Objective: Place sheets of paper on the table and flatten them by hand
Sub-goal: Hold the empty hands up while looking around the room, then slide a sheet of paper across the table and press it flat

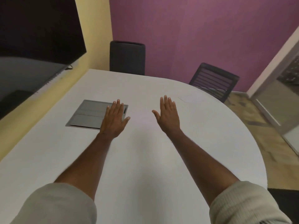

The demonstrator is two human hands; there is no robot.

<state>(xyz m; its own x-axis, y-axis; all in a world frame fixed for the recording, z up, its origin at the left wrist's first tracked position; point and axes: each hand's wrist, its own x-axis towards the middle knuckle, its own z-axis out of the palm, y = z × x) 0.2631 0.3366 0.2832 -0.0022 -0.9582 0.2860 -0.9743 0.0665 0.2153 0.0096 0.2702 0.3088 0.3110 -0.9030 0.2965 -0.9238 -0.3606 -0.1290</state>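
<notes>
Both of my arms reach out over a white table (145, 159) with a rounded right end. My left hand (114, 118) is flat, palm down, fingers together and thumb out, partly over a grey panel. My right hand (168, 115) is flat too, palm down, about a hand's width to the right of the left. Neither hand holds anything. A faint white sheet of paper (194, 99) seems to lie on the table beyond my right hand; its edges barely show against the white top.
A grey hatch panel (90, 113) is set into the table at the left. Two dark chairs (127, 57) (213, 81) stand at the far edge. A dark screen (35, 38) hangs on the yellow wall at left. Wooden floor lies to the right.
</notes>
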